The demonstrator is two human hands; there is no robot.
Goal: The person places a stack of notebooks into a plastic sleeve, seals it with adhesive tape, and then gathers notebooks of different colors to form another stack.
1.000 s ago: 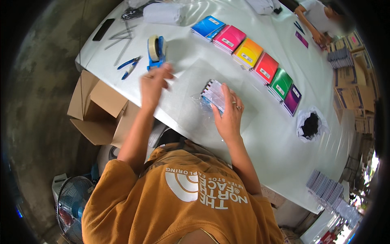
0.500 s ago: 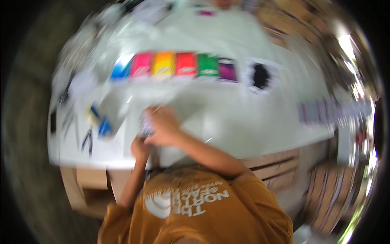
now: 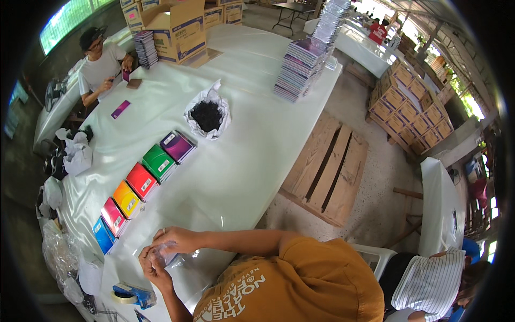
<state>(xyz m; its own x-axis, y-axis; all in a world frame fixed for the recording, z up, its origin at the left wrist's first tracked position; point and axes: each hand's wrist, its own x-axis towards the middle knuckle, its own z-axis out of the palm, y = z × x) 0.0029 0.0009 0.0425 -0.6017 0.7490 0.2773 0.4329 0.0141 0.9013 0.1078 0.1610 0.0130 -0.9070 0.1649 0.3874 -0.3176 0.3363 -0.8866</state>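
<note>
My right hand (image 3: 173, 239) and my left hand (image 3: 152, 268) meet over the near edge of the white table (image 3: 252, 161). Both are closed on a small clear plastic packet (image 3: 167, 256), whose contents are hidden by my fingers. A sheet of clear plastic (image 3: 204, 263) lies on the table under my hands. Just beyond them runs a row of coloured notebooks: blue (image 3: 102, 234), pink (image 3: 113, 216), yellow (image 3: 127, 198), red (image 3: 142, 180), green (image 3: 159, 161) and purple (image 3: 178, 145).
A blue tape dispenser (image 3: 129, 295) sits by my left hand. A white bag of black material (image 3: 207, 115), a notebook stack (image 3: 306, 67) and cardboard boxes (image 3: 177, 27) stand farther off. Another person (image 3: 102, 64) sits at the far end. A wooden pallet (image 3: 327, 166) lies on the floor.
The view has swung round sharply. My left hand has left the table near the tape dispenser and joined my right hand on the packet.
</note>
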